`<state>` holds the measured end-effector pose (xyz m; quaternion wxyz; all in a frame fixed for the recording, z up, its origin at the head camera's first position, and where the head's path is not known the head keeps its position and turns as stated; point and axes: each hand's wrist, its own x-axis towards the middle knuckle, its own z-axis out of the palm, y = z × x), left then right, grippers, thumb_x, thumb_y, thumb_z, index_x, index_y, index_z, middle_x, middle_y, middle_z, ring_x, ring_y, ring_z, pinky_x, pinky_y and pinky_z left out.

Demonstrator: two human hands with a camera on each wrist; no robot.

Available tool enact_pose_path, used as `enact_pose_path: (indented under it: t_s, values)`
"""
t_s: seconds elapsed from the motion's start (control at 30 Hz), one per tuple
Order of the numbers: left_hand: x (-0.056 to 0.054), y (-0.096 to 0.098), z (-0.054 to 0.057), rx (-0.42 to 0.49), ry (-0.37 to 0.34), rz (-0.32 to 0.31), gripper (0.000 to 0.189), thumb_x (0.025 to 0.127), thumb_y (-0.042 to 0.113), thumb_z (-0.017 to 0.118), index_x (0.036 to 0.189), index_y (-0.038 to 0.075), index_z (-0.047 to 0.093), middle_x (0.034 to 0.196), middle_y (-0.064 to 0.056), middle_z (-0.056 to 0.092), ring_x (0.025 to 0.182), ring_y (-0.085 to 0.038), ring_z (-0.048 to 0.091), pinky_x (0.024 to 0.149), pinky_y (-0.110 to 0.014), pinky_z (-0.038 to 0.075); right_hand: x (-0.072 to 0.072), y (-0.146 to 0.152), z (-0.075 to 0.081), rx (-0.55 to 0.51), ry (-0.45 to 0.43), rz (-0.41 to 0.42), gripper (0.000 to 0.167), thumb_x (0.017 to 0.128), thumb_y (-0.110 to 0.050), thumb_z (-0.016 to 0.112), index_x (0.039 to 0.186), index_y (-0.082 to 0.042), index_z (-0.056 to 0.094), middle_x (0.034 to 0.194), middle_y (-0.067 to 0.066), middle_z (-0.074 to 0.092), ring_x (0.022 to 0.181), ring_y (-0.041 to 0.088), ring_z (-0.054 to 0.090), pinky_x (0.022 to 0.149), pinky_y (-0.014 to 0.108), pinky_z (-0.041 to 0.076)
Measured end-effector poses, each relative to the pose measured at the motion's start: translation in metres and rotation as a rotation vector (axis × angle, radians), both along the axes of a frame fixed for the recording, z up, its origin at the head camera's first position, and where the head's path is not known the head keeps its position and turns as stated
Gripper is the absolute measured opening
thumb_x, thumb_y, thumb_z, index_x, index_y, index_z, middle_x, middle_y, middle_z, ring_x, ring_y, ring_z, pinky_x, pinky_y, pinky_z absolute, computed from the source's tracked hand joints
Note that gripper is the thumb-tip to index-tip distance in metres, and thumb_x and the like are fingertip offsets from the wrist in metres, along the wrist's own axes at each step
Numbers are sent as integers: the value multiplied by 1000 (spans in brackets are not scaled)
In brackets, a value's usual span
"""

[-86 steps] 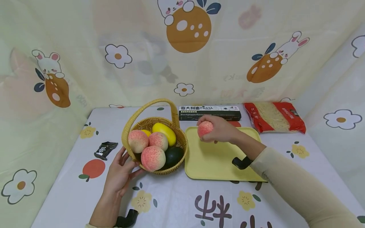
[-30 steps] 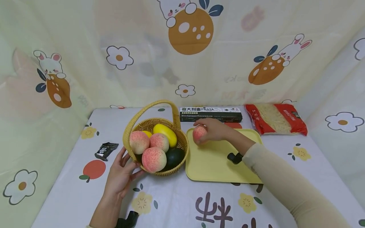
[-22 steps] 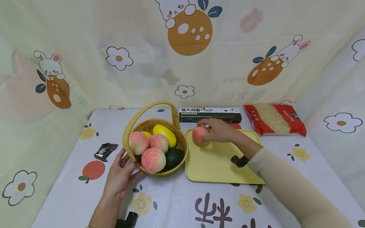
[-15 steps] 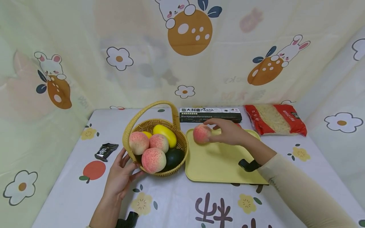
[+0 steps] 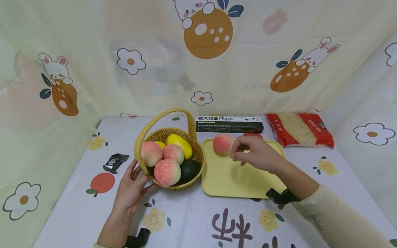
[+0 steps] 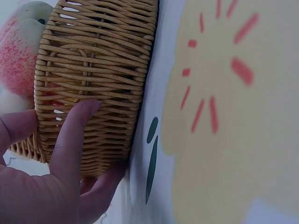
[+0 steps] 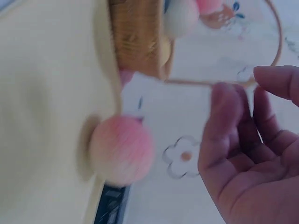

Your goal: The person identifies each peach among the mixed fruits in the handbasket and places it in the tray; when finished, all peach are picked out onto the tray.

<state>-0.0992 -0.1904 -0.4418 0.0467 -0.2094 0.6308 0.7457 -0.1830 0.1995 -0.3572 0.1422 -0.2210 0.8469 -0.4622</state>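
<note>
On the yellow tray (image 5: 235,179) lies a pink-and-cream peach (image 5: 223,144), near its back left corner. My right hand (image 5: 255,153) hovers just right of that peach, fingers loosely bent, holding nothing; the right wrist view shows the peach (image 7: 122,150) apart from the fingers. With thumb and fingers spread against its side, my left hand (image 5: 131,189) holds the wicker basket (image 5: 198,151) from the left. The left wrist view has the thumb lying along the woven wall (image 6: 110,60). Inside the basket are several peaches (image 5: 167,172), a yellow fruit (image 5: 180,145) and a dark green oval fruit (image 5: 190,170).
Behind the tray lies a black-and-white pasta box (image 5: 229,124). At the back right is a red bag of pale noodles (image 5: 300,129). A small black packet (image 5: 115,163) lies left of the basket. The basket's tall handle (image 5: 162,115) arches above the fruit.
My right hand set the peach down on the tray, let go of it and drew away to the right and slightly towards me. The left hand stays at the basket.
</note>
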Motion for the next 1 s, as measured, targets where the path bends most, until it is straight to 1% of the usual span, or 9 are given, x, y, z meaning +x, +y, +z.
enact_pose_path:
  t_s: [0.07,0.17,0.27,0.43,0.5,0.57,0.67,0.73,1.0]
  values:
    - [0,0,0,0,0,-2,97,95,3,66,170,40,17,173,-2,29,136,-32,56,87,-38,66,6,-8,7,13,34,2,11,94,-14,77,91,-10,67,88,7,67,85,25,64,65,31,62]
    - [0,0,1,3,0,-6,97,95,3,66,170,39,17,173,-2,28,136,-32,56,87,-38,66,13,-23,17,52,64,34,17,91,-22,81,94,-14,67,90,3,66,88,23,64,69,31,59]
    - [-1,0,1,6,6,-7,97,94,2,66,170,39,17,174,-3,29,137,-32,55,87,-38,66,15,-38,23,92,70,116,30,89,-29,84,112,-17,68,105,1,69,100,24,66,77,33,61]
    - [-2,0,2,10,17,-9,96,94,1,66,170,38,19,173,-3,29,138,-33,55,87,-39,66,17,-62,22,149,83,268,69,84,-32,88,144,-16,59,140,2,64,122,27,64,82,32,63]
    - [-2,1,2,9,14,-11,96,94,1,66,170,38,19,174,-3,29,138,-33,55,87,-39,66,19,-73,19,176,110,306,79,82,-33,90,150,-16,55,148,2,59,127,26,60,84,35,64]
    - [-3,1,3,9,9,-12,97,94,1,66,170,38,19,174,-3,28,139,-33,54,87,-39,66,20,-85,17,207,164,340,85,80,-35,91,153,-17,52,152,2,56,131,25,57,93,40,63]
    - [-3,0,3,14,6,-11,97,93,1,65,170,38,19,174,-2,28,139,-33,54,87,-39,66,23,-104,17,239,228,384,89,78,-38,92,155,-20,51,154,4,53,136,24,52,107,45,56]
    - [-3,0,3,18,4,-10,97,93,0,65,169,39,19,174,-2,28,140,-33,53,87,-39,66,25,-115,19,259,237,410,89,78,-40,92,155,-24,51,155,4,50,139,23,49,115,46,50]
    - [0,-1,2,20,-5,-15,97,94,1,64,169,40,18,174,-1,28,140,-32,53,88,-39,66,31,-150,32,327,236,500,88,77,-38,94,154,-27,52,156,3,47,138,19,49,117,40,50]
